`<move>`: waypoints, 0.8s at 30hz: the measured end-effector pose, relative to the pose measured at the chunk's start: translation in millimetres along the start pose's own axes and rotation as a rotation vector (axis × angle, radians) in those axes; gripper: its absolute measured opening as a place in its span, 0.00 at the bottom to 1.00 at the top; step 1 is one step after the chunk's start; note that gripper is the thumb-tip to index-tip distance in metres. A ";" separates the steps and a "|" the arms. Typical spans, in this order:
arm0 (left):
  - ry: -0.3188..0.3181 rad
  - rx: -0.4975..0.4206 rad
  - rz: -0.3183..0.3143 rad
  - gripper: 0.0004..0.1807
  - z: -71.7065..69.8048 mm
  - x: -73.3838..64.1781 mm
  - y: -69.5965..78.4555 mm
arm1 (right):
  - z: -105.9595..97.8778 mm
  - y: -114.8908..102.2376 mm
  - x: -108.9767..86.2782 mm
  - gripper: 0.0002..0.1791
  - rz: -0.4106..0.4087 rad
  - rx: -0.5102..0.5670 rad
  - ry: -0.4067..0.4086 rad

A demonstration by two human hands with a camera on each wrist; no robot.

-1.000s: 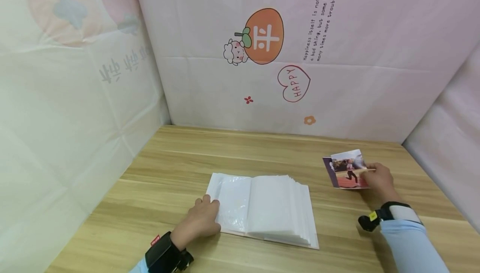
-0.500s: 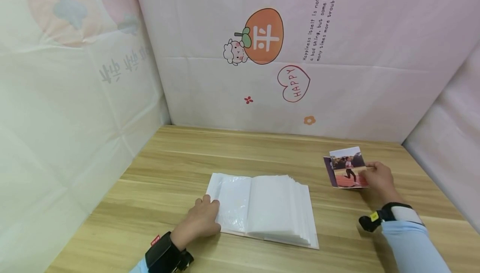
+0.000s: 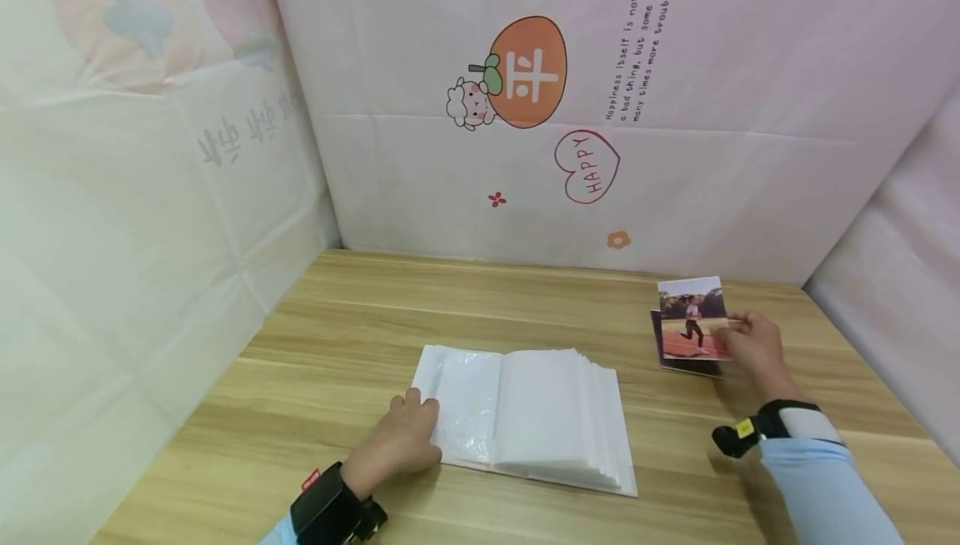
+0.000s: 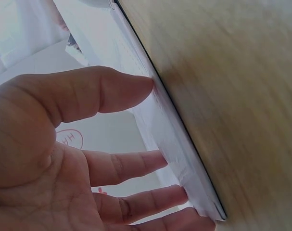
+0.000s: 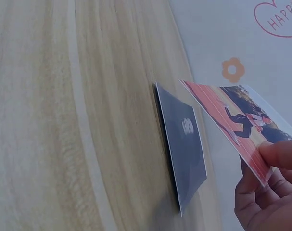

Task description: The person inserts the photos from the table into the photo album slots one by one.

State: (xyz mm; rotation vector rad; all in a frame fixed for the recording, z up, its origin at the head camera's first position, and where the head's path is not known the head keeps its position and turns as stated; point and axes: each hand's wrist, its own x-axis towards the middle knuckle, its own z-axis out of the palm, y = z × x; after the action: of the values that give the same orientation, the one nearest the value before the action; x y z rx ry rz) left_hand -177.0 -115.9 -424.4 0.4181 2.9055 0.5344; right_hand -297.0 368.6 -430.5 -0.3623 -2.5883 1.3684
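Note:
In the head view a white photo album (image 3: 540, 412) lies spread on the wooden table, its left page a glossy clear sleeve. My left hand (image 3: 402, 435) rests on the album's left edge; in the left wrist view its thumb and fingertips (image 4: 141, 89) touch that edge with the fingers fairly straight. Between thumb and fingers my right hand (image 3: 753, 345) pinches a photo (image 3: 692, 320) of a runner on a red track. Below it a dark photo (image 5: 182, 142) lies on the table, partly covered by the held one in the head view.
The wooden table (image 3: 480, 295) meets a printed white cloth backdrop (image 3: 420, 187) at its far edge. More white cloth hangs along the left side (image 3: 187, 278) and the right side (image 3: 900, 278).
My right hand has lifted the runner photo up and away from the dark photo, uncovering more of that one's lower part. The left hand and the album have stayed put.

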 end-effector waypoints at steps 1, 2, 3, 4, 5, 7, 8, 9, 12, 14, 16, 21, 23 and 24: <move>0.000 -0.002 0.003 0.17 -0.1 -0.1 -0.1 | 0.6 -1.3 -0.4 0.27 -0.006 -0.005 0.000; 0.000 -0.004 0.006 0.17 -0.1 -0.2 -0.1 | 1.6 -2.7 -0.6 0.26 -0.009 0.014 -0.009; -0.003 -0.008 0.008 0.17 -0.2 -0.3 0.0 | 2.6 -4.3 -0.9 0.26 -0.010 0.019 -0.018; -0.005 -0.010 0.009 0.17 -0.5 -0.5 0.3 | 3.8 -6.1 -1.1 0.26 -0.007 0.027 -0.027; -0.008 -0.012 0.010 0.17 -0.4 -0.5 0.4 | 4.9 -8.2 -1.3 0.26 -0.004 0.037 -0.040; -0.012 -0.014 0.007 0.18 -0.6 -0.8 0.9 | 8.6 -13.2 -1.2 0.27 -0.007 0.072 -0.064; -0.014 -0.016 0.007 0.17 -0.8 -0.9 1.2 | 10.7 -16.1 -0.9 0.27 -0.013 0.099 -0.077; -0.016 -0.018 0.005 0.17 -1.0 -1.1 1.3 | 12.8 -19.3 -0.7 0.29 -0.022 0.105 -0.084; -0.014 -0.026 0.007 0.16 -1.8 -1.7 1.4 | 20.5 -30.1 -0.2 0.30 -0.057 0.167 -0.113; -0.013 -0.031 0.011 0.16 -2.1 -2.1 1.0 | 25.5 -37.8 -1.1 0.28 -0.079 0.188 -0.132; -0.010 -0.033 0.015 0.15 -1.9 -2.2 0.4 | 31.2 -45.7 -2.0 0.25 -0.086 0.208 -0.148; 0.004 -0.025 0.019 0.16 -1.8 -1.9 0.1 | 47.4 -68.8 -6.7 0.17 -0.078 0.236 -0.188; 0.018 -0.020 0.023 0.17 -1.6 -1.7 0.2 | 54.4 -79.4 -9.7 0.14 -0.072 0.246 -0.218; 0.024 -0.017 0.026 0.17 -1.2 -1.4 0.0 | 58.0 -84.5 -11.1 0.14 -0.072 0.260 -0.239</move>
State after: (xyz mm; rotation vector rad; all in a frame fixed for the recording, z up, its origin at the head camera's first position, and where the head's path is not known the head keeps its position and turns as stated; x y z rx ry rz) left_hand -175.9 -116.8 -423.1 0.4502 2.9206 0.5710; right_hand -313.2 273.9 -393.3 -0.0672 -2.5243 1.7911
